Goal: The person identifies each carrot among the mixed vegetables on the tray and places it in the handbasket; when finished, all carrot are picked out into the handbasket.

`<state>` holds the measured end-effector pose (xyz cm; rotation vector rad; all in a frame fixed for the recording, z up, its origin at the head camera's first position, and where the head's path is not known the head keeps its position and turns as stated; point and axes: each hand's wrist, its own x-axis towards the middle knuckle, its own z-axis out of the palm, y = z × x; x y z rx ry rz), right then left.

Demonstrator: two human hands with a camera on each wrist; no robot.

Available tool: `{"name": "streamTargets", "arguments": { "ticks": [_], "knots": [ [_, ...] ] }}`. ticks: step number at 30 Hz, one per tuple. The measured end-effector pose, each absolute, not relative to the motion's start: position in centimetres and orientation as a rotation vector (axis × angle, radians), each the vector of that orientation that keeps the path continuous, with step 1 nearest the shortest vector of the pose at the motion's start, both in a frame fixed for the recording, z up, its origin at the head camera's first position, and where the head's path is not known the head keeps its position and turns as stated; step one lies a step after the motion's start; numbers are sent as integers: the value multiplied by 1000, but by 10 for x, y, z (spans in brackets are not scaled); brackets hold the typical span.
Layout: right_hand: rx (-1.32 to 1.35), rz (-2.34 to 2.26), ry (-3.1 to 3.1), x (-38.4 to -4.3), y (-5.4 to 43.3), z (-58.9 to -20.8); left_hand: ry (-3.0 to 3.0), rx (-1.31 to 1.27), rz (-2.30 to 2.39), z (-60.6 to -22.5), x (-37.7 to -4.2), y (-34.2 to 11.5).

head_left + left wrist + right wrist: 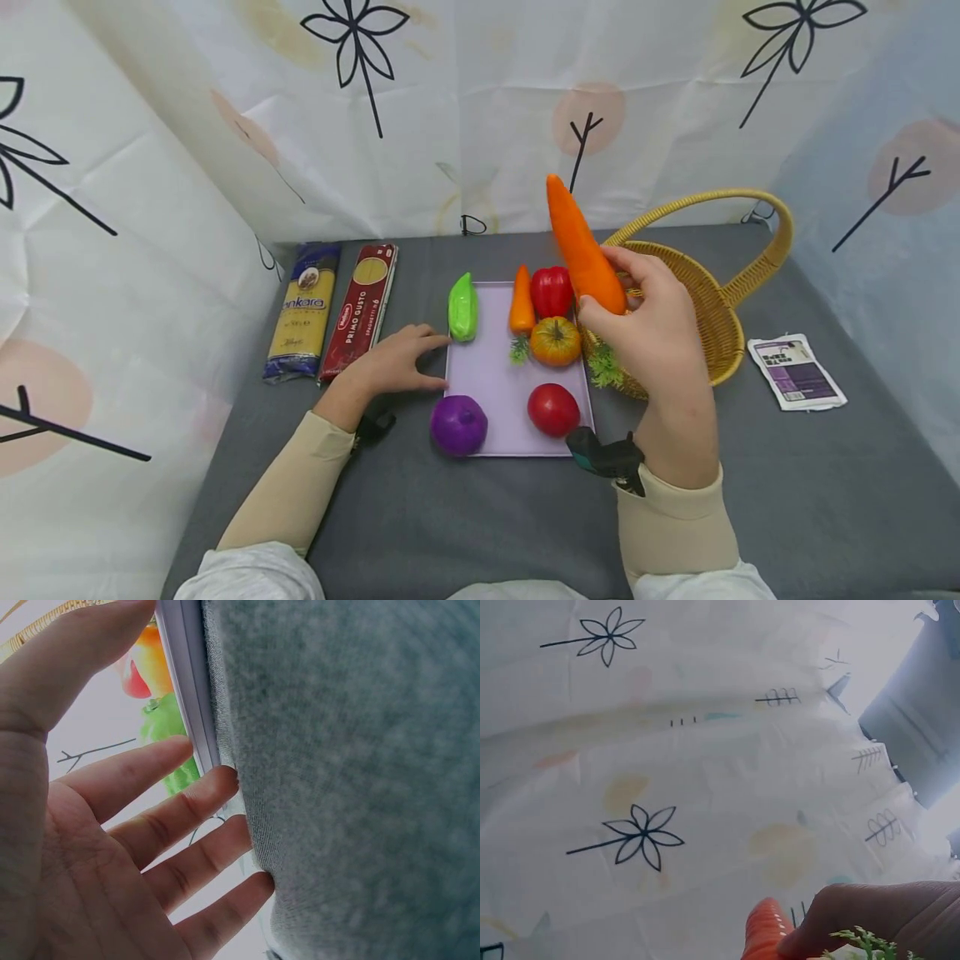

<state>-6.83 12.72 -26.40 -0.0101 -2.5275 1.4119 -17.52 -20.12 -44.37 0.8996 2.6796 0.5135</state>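
Note:
My right hand (652, 321) grips a large orange carrot (581, 250) near its leafy end, tip pointing up, above the right side of a lilac tray (495, 375). The carrot's green leaves (603, 365) hang below the hand. In the right wrist view, the carrot (767, 930) shows beside the thumb. My left hand (397, 362) is at the tray's left edge, fingers extended, fingertips right at the rim. On the tray are a green pepper (463, 308), a smaller carrot (522, 302), a red pepper (551, 292), a small pumpkin (556, 341), a tomato (553, 410) and a purple round vegetable (459, 425).
A yellow wicker basket (731, 321) with a tall handle stands right of the tray, partly behind my right hand. A white-and-purple packet (797, 372) lies farther right. Two pasta packs, yellow-blue (303, 312) and red (362, 308), lie at left. Patterned curtains surround the grey table.

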Motion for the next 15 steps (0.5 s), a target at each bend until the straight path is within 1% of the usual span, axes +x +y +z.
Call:
{"name": "streamTargets", "arguments": {
  "ticks": [15],
  "knots": [
    [-189, 1380, -2610, -55, 202, -277, 2683, 890, 518, -445, -175, -201]
  ]
}}
